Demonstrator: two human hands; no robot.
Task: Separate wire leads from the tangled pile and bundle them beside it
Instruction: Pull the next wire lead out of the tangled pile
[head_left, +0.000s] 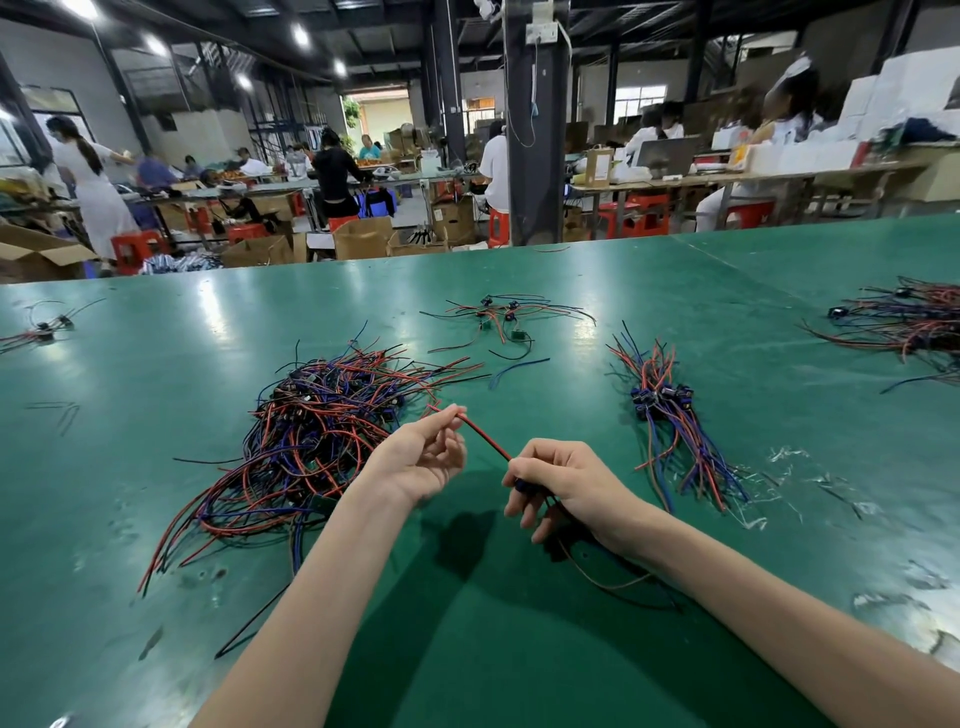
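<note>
The separation step is judged to be in hand: a single wire lead is held clear of the tangled pile, which lies on the green surface at centre left of the frame. The lead is stretched between both hands at the centre of the frame. Its red upper end is pinched between the thumb and fingertips of the left hand, just beside the right edge of the pile. Its lower portion, where a dark blue part shows, is gripped in the curled fingers of the right hand, and thin tails are seen trailing beneath that hand. A bundle of leads, laid with blue connectors together, is located at centre right, well apart from the pile. A smaller loose group lies at upper centre. The pile is large, so the task is judged far from complete. For the next move, the lead is to be released by the left hand, carried right and laid on the bundle with connectors aligned; snagging of the tails is to be avoided.
</note>
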